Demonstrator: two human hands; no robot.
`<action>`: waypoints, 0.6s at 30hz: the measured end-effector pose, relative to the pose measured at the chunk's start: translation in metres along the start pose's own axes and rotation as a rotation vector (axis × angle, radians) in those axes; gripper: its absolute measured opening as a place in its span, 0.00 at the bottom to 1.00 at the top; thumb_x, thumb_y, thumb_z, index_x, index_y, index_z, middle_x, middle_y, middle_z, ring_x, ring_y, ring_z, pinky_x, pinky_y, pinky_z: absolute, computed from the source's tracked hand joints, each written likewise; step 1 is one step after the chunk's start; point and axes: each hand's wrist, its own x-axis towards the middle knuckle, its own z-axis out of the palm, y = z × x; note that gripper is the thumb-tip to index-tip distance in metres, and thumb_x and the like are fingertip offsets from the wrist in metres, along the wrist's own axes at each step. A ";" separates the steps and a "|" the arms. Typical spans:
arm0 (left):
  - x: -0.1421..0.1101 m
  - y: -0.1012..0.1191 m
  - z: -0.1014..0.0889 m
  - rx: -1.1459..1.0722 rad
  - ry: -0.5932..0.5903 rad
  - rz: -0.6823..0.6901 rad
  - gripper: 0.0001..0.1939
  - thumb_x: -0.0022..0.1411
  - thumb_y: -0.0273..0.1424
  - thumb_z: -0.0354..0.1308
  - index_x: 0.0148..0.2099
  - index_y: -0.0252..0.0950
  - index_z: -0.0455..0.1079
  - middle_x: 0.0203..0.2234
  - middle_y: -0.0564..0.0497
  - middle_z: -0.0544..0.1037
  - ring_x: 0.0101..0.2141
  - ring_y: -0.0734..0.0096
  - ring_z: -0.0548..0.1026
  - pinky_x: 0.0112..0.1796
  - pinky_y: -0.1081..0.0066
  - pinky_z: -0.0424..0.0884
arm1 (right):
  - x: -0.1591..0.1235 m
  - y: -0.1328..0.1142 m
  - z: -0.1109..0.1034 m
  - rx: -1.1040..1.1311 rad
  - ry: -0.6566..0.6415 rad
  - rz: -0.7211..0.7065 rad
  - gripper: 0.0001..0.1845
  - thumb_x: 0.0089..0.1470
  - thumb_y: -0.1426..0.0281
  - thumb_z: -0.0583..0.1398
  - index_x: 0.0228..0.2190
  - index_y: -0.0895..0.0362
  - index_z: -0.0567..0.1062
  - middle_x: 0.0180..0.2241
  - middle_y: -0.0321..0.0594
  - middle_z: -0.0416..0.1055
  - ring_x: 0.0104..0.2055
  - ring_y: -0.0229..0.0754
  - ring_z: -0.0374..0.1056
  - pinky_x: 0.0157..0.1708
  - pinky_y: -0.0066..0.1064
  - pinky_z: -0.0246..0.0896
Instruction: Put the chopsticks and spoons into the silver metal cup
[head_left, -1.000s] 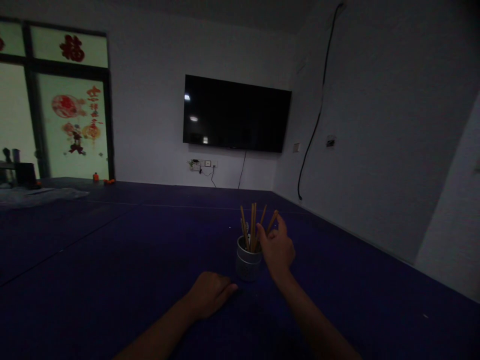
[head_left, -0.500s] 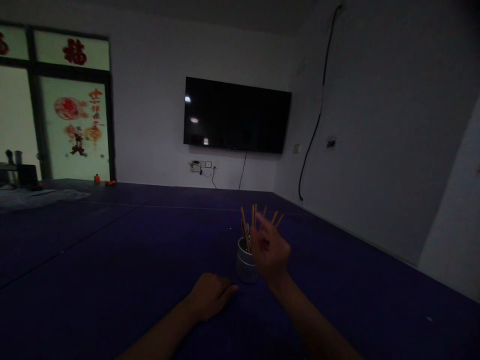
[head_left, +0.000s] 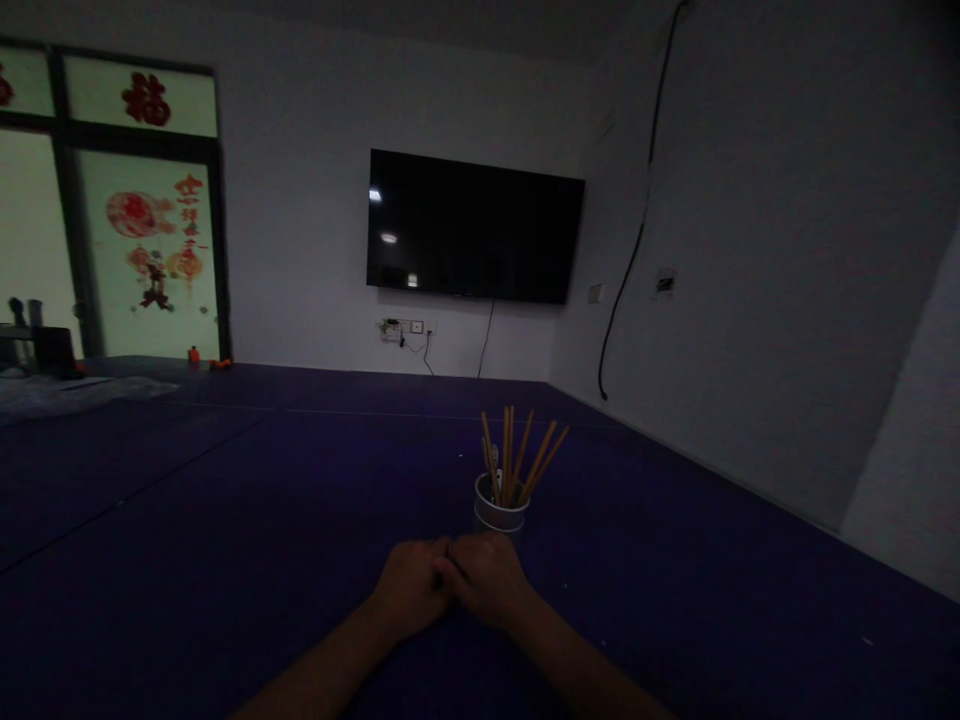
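Note:
My left hand (head_left: 412, 590) and my right hand (head_left: 489, 577) rest together on the purple tabletop, touching each other. Both have curled, closed fingers, and no object shows in either; the left fingertips are partly covered by the right hand. Right behind them stands a pale round utensil holder (head_left: 501, 517), its lower part hidden by my right hand. Several wooden chopsticks (head_left: 517, 455) fan out of it, leaning mostly to the right. A light-coloured, patterned handle (head_left: 495, 458) also sticks up at its left side, too dim to name.
The purple tabletop (head_left: 337, 460) stretches to the wall. Clear plastic sheeting (head_left: 82, 397) and a dark box-like object (head_left: 55, 350) lie at far left, with small orange items (head_left: 194, 355) near the door. A black television (head_left: 476, 228) hangs on the wall; a black cable (head_left: 630, 260) runs down at right.
My right hand has come down and left from beside the chopsticks to meet my left hand. The left hand has barely moved, and the holder stays in place with its chopsticks.

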 end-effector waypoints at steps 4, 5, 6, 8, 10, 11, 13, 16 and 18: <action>-0.002 0.000 -0.004 -0.034 -0.018 -0.013 0.09 0.54 0.35 0.48 0.33 0.37 0.66 0.30 0.50 0.76 0.30 0.66 0.73 0.30 0.72 0.64 | -0.001 -0.005 -0.002 0.036 -0.097 0.055 0.24 0.60 0.61 0.45 0.23 0.58 0.72 0.24 0.40 0.73 0.25 0.36 0.68 0.25 0.27 0.50; -0.002 0.000 -0.004 -0.037 -0.016 -0.019 0.08 0.54 0.34 0.49 0.33 0.37 0.66 0.29 0.50 0.76 0.29 0.66 0.73 0.29 0.72 0.64 | -0.001 -0.006 -0.002 0.046 -0.111 0.062 0.24 0.60 0.61 0.45 0.24 0.58 0.72 0.24 0.40 0.74 0.25 0.36 0.68 0.25 0.27 0.50; -0.003 -0.001 -0.005 -0.041 -0.012 -0.023 0.08 0.53 0.34 0.49 0.32 0.37 0.66 0.28 0.50 0.76 0.29 0.67 0.73 0.29 0.72 0.64 | -0.001 -0.008 -0.003 0.055 -0.121 0.065 0.24 0.61 0.61 0.45 0.24 0.58 0.72 0.25 0.39 0.74 0.26 0.36 0.68 0.25 0.27 0.50; -0.003 -0.001 -0.005 -0.051 -0.004 -0.025 0.07 0.53 0.33 0.48 0.32 0.37 0.66 0.28 0.50 0.76 0.28 0.67 0.73 0.29 0.72 0.63 | 0.000 -0.009 -0.004 0.067 -0.134 0.067 0.24 0.61 0.61 0.44 0.25 0.58 0.72 0.26 0.39 0.74 0.27 0.37 0.69 0.26 0.27 0.50; -0.003 -0.002 -0.004 -0.055 0.006 -0.026 0.07 0.53 0.32 0.48 0.31 0.37 0.66 0.27 0.50 0.76 0.28 0.67 0.73 0.28 0.72 0.62 | 0.001 -0.010 -0.005 0.075 -0.150 0.070 0.23 0.60 0.62 0.45 0.25 0.58 0.72 0.26 0.39 0.75 0.27 0.37 0.70 0.26 0.27 0.50; -0.003 -0.002 -0.004 -0.055 0.009 -0.025 0.07 0.53 0.32 0.48 0.30 0.37 0.66 0.27 0.50 0.76 0.28 0.67 0.73 0.27 0.72 0.62 | 0.001 -0.010 -0.006 0.077 -0.160 0.074 0.23 0.60 0.62 0.45 0.25 0.58 0.73 0.26 0.39 0.75 0.28 0.37 0.70 0.26 0.27 0.50; -0.003 -0.001 -0.004 -0.062 0.009 -0.019 0.06 0.52 0.32 0.49 0.30 0.37 0.66 0.27 0.50 0.76 0.28 0.67 0.73 0.27 0.73 0.61 | 0.002 -0.011 -0.008 0.074 -0.183 0.084 0.22 0.60 0.62 0.45 0.26 0.57 0.73 0.27 0.39 0.75 0.28 0.37 0.70 0.26 0.26 0.51; -0.002 -0.001 -0.004 -0.073 0.002 -0.019 0.06 0.52 0.31 0.49 0.29 0.37 0.65 0.27 0.51 0.76 0.29 0.68 0.73 0.27 0.73 0.61 | 0.003 -0.011 -0.010 0.061 -0.208 0.097 0.23 0.60 0.61 0.45 0.26 0.57 0.73 0.27 0.39 0.75 0.28 0.38 0.70 0.26 0.26 0.52; -0.002 -0.002 -0.004 -0.069 -0.002 -0.020 0.05 0.52 0.31 0.49 0.29 0.37 0.65 0.27 0.51 0.76 0.29 0.68 0.73 0.28 0.73 0.61 | 0.003 -0.011 -0.011 0.058 -0.217 0.097 0.23 0.60 0.61 0.45 0.27 0.57 0.74 0.28 0.40 0.75 0.28 0.38 0.70 0.27 0.26 0.52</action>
